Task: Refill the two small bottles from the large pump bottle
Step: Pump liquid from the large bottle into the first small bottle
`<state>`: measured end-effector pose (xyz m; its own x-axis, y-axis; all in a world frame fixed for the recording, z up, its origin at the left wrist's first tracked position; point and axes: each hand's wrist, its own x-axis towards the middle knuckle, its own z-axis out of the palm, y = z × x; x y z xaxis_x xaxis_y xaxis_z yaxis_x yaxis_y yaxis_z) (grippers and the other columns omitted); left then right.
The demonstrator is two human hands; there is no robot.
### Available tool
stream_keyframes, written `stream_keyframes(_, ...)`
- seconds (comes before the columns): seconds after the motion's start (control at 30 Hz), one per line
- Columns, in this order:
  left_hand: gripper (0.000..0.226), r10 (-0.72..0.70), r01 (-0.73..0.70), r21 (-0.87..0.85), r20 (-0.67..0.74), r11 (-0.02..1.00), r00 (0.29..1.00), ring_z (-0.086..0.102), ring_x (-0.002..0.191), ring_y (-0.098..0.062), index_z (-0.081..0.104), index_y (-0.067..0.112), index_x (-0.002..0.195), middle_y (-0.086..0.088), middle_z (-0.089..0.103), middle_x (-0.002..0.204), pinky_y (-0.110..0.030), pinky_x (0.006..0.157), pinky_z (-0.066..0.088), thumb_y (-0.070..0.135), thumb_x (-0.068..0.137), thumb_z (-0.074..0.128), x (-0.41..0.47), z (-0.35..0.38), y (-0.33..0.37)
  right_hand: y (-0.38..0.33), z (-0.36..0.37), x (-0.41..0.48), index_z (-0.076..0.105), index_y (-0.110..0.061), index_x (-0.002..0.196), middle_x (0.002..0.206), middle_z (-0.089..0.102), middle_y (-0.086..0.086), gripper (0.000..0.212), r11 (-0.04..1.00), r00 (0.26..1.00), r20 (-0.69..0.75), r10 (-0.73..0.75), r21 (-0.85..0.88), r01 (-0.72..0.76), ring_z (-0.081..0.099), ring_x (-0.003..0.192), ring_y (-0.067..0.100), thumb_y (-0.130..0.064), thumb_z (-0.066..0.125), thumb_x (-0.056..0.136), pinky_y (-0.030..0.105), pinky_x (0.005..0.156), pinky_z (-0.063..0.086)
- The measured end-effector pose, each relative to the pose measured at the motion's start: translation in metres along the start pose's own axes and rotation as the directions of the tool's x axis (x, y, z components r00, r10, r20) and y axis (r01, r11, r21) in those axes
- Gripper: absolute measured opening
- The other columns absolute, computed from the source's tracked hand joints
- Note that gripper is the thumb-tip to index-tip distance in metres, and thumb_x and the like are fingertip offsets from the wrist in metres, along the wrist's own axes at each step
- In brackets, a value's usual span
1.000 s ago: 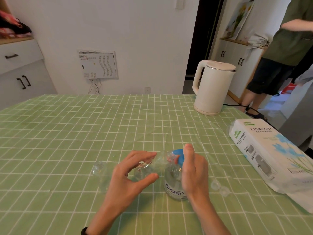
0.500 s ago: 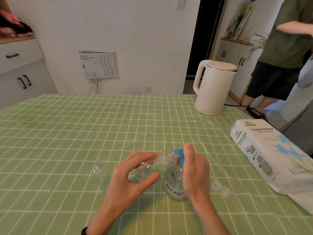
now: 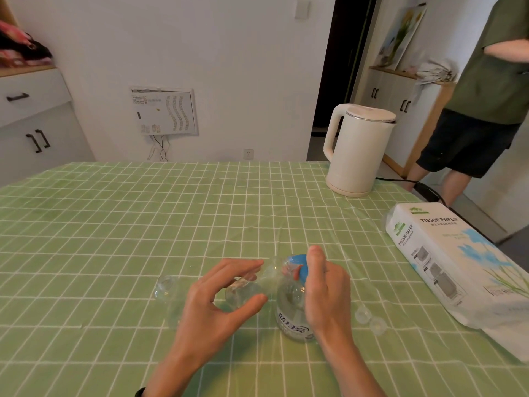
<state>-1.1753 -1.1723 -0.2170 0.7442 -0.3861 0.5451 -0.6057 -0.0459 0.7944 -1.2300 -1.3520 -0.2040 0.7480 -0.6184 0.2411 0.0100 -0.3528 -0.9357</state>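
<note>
Green checked tablecloth (image 3: 114, 224): my left hand (image 3: 211, 308) pinches the tilted small bottle (image 3: 243, 293) at the spout, and my right hand (image 3: 325, 293) curls over the large pump bottle (image 3: 292, 322). I'd press slowly, mouth snug.

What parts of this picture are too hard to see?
Head view:
- Spout of the large clear pump bottle with blue top: hidden behind the right hand.
- Liquid level in the small clear plastic bottle held by the left hand: transparent, partly covered by that hand.
- Other small clear bottle: too faint to tell its fill.
- Standing person: cut off by the frame's top edge.
</note>
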Motion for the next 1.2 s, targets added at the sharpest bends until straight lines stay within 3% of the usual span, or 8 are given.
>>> stream_keyframes(0.13, 0.044, -0.001, 0.001, -0.006, -0.001, 1.0, 1.0, 0.074, 0.108, -0.018, 0.074, 0.033, 0.124, 0.009, 0.076, 0.116, -0.033, 0.093, 0.059, 0.034, 0.08, 0.082, 0.0, -0.0009, -0.001, -0.0048, 0.0013, -0.0013, 0.061, -0.034, 0.044, 0.049, 0.062, -0.022, 0.071, 1.0, 1.0, -0.008, -0.019, -0.003, 0.019, 0.054, 0.047, 0.007, -0.071, 0.024, 0.092, 0.035, 0.059, 0.043)
stream_keyframes(0.2, 0.044, -0.005, 0.005, -0.006, 0.006, 1.0, 1.0, 0.073, 0.109, -0.019, 0.074, 0.035, 0.124, 0.008, 0.076, 0.117, -0.033, 0.094, 0.058, 0.035, 0.081, 0.082, 0.0, -0.0011, -0.0014, -0.0065, 0.0002, -0.0011, 0.052, -0.028, 0.042, 0.043, 0.052, -0.021, 0.068, 1.0, 1.0, -0.005, -0.02, -0.009, 0.02, 0.044, 0.043, 0.007, -0.067, 0.026, 0.091, 0.032, 0.057, 0.038)
stream_keyframes(0.4, 0.045, 0.01, -0.01, 0.016, 0.023, 1.0, 1.0, 0.072, 0.111, -0.014, 0.071, 0.043, 0.125, 0.014, 0.075, 0.118, -0.024, 0.095, 0.056, 0.039, 0.082, 0.082, 0.0008, -0.0003, -0.0001, -0.0047, -0.0007, -0.001, 0.068, -0.006, 0.059, 0.061, 0.07, 0.012, 0.069, 0.999, 1.0, 0.009, -0.028, -0.032, 0.028, 0.064, 0.062, 0.035, -0.058, 0.03, 0.085, 0.053, 0.064, 0.055)
stream_keyframes(0.57, 0.044, 0.005, -0.005, -0.011, -0.002, 1.0, 1.0, 0.073, 0.11, -0.018, 0.074, 0.038, 0.123, 0.009, 0.076, 0.117, -0.024, 0.095, 0.056, 0.034, 0.08, 0.083, -0.0003, -0.0016, -0.0014, -0.0071, 0.0, -0.0028, 0.06, -0.035, 0.044, 0.041, 0.05, -0.02, 0.069, 1.0, 1.0, -0.001, -0.026, -0.006, 0.026, 0.047, 0.042, 0.006, -0.07, 0.023, 0.091, 0.031, 0.056, 0.035)
stream_keyframes(0.77, 0.044, -0.006, 0.006, -0.017, 0.006, 1.0, 1.0, 0.073, 0.11, -0.018, 0.074, 0.036, 0.123, 0.01, 0.076, 0.117, -0.024, 0.095, 0.055, 0.035, 0.08, 0.083, 0.0004, -0.0016, 0.0004, -0.0062, -0.0002, -0.0012, 0.069, -0.015, 0.057, 0.063, 0.075, -0.014, 0.084, 1.0, 1.0, 0.003, 0.013, -0.005, -0.013, 0.061, 0.054, 0.007, -0.076, 0.02, 0.087, 0.036, 0.063, 0.049)
stream_keyframes(1.0, 0.043, -0.006, 0.006, -0.022, 0.01, 1.0, 1.0, 0.073, 0.11, -0.015, 0.075, 0.035, 0.122, 0.011, 0.076, 0.116, -0.022, 0.096, 0.055, 0.034, 0.08, 0.082, -0.0004, -0.0014, 0.0033, -0.01, -0.0014, -0.0021, 0.056, -0.003, 0.056, 0.048, 0.053, 0.008, 0.067, 0.999, 0.999, 0.016, -0.038, -0.009, 0.039, 0.042, 0.048, 0.015, -0.058, 0.029, 0.085, 0.046, 0.056, 0.043)
stream_keyframes(1.07, 0.043, -0.005, 0.005, -0.024, 0.01, 1.0, 1.0, 0.073, 0.109, -0.016, 0.075, 0.035, 0.122, 0.011, 0.077, 0.115, -0.023, 0.096, 0.055, 0.033, 0.079, 0.082, -0.0005, -0.0012, 0.0039, -0.0082, -0.0008, -0.002, 0.062, -0.008, 0.056, 0.055, 0.063, 0.011, 0.068, 1.0, 1.0, 0.018, -0.023, -0.017, 0.024, 0.05, 0.05, 0.019, -0.058, 0.028, 0.086, 0.048, 0.06, 0.049)
stream_keyframes(1.2, 0.042, -0.011, 0.011, -0.042, 0.001, 0.999, 1.0, 0.074, 0.108, -0.016, 0.075, 0.033, 0.121, 0.01, 0.077, 0.115, -0.021, 0.095, 0.055, 0.033, 0.079, 0.082, -0.0003, -0.002, 0.0043, -0.0038, 0.0006, -0.0007, 0.067, -0.031, 0.052, 0.054, 0.067, -0.012, 0.071, 1.0, 1.0, 0.0, 0.009, 0.002, -0.009, 0.057, 0.05, 0.008, -0.07, 0.021, 0.09, 0.036, 0.061, 0.047)
